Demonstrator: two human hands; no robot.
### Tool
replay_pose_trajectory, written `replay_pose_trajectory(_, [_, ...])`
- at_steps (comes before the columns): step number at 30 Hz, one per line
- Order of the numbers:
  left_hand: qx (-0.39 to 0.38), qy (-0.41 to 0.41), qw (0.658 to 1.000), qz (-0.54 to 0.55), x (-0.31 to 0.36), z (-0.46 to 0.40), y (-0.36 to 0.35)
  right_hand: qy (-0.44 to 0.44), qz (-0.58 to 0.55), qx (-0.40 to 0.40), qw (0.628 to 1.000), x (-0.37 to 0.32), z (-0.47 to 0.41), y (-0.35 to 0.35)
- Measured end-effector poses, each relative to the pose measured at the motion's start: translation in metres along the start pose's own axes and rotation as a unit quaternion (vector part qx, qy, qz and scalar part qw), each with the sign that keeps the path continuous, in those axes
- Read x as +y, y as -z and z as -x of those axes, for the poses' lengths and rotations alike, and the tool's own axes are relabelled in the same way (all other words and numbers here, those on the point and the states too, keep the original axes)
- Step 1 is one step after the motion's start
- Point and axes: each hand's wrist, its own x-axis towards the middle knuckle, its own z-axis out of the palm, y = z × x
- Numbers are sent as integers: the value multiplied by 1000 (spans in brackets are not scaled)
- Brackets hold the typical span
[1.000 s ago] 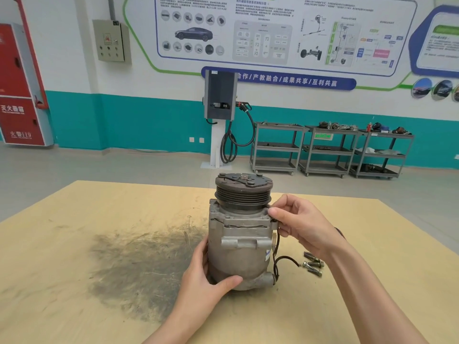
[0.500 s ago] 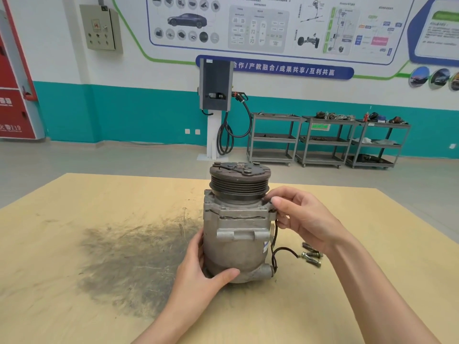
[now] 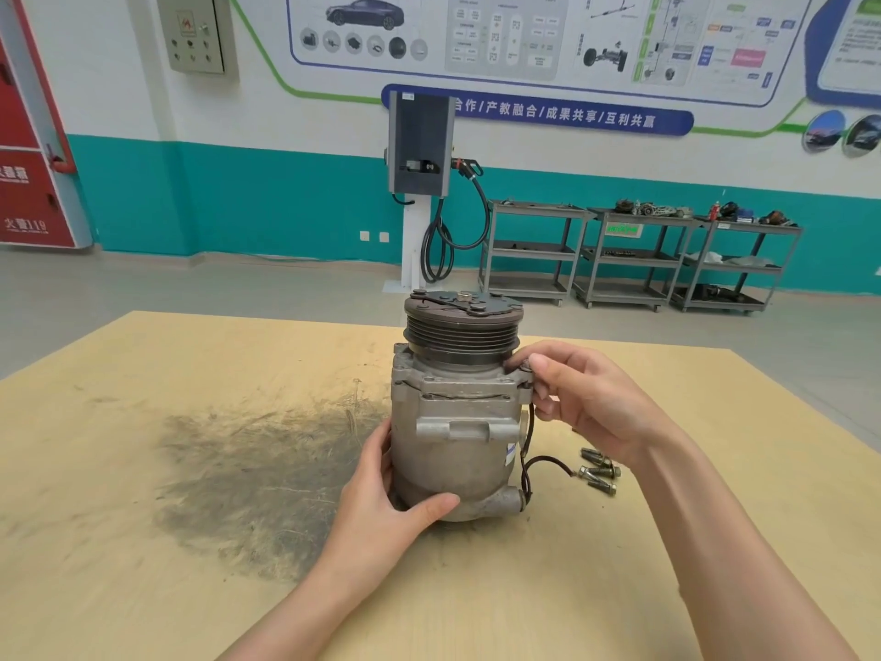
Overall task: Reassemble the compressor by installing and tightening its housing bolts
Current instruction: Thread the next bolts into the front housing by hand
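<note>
**Compressor upright on table, both hands engaged**

The compressor stands upright near the table centre, pulley end uppermost. At its upper right flange corner a housing bolt sits in place; the right hand pinches it between thumb and fingertips, grip closed around the bolt head. The left hand grips the lower left of the housing, thumb across the front, fingers wrapped behind. Loose bolts lie on the table just right of the compressor base, under the right wrist. A dark stain spreads to the compressor's left.
</note>
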Motion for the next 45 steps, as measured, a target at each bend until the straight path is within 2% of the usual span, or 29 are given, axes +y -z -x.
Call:
replay_pose_trajectory(9, [-1, -1, 1000, 7, 0, 0, -1, -2, 7, 71, 997, -3, -3, -14])
replay_pose_trajectory(16, [-6, 4, 1000, 8, -2, 0, 0, -12, -6, 7, 1000, -2, 2, -3])
replay_pose_trajectory(26, [-5, 1, 1000, -1, -2, 0, 1, -19, 7, 76, 997, -4, -2, -15])
replay_pose_trajectory(32, [-5, 5, 1000, 0, -3, 0, 1, -19, -14, 13, 1000, -4, 2, -5])
replay_pose_trajectory(41, [2, 4, 1000, 5, 3, 2, -2, -35, -11, 54, 998, -5, -1, -13])
replay_pose_trajectory(45, [7, 4, 1000, 1, 1, 2, -1, -28, -12, 27, 999, -5, 1, -8])
